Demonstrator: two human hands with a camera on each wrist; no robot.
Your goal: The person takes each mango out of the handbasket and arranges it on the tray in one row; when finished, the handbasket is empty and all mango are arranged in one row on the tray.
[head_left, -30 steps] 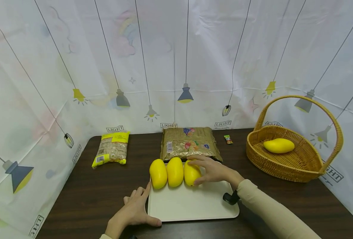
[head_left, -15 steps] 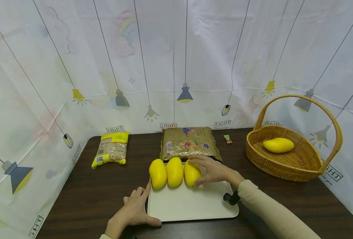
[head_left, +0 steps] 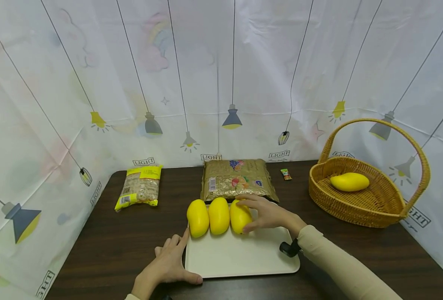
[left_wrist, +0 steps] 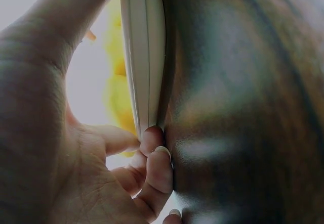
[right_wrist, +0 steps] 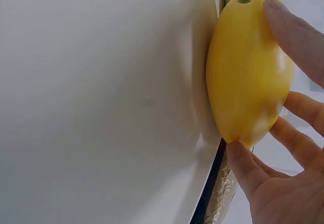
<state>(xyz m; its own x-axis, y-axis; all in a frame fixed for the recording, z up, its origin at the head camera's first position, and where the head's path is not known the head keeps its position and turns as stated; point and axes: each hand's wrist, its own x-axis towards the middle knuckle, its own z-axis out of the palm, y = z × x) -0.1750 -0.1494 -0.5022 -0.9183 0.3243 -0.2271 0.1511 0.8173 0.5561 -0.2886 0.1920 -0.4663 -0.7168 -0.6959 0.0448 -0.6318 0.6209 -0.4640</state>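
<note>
Three yellow mangoes lie side by side along the far edge of a cream tray [head_left: 240, 258]: a left mango [head_left: 198, 218], a middle mango [head_left: 219, 216] and a right mango [head_left: 240, 217]. My right hand [head_left: 268, 214] holds the right mango from its right side, thumb at the near end and fingers at the far end. In the right wrist view, the held mango [right_wrist: 248, 72] shows a small green stem spot. My left hand [head_left: 170, 258] is spread at the tray's left edge, thumb at the near corner. In the left wrist view, its fingertips touch the tray rim [left_wrist: 146, 57].
A wicker basket [head_left: 349, 212] with one mango [head_left: 350, 182] inside stands at the right, its handle arching high. Behind the tray lies a gold bag [head_left: 236, 179]. A yellow-trimmed bag [head_left: 140, 187] sits at the back left, and a small wrapped candy [head_left: 286, 174] at the back.
Both hands stay in place. The right mango shifts very slightly under my right hand; the other mangoes, the tray and the basket stay where they are.
</note>
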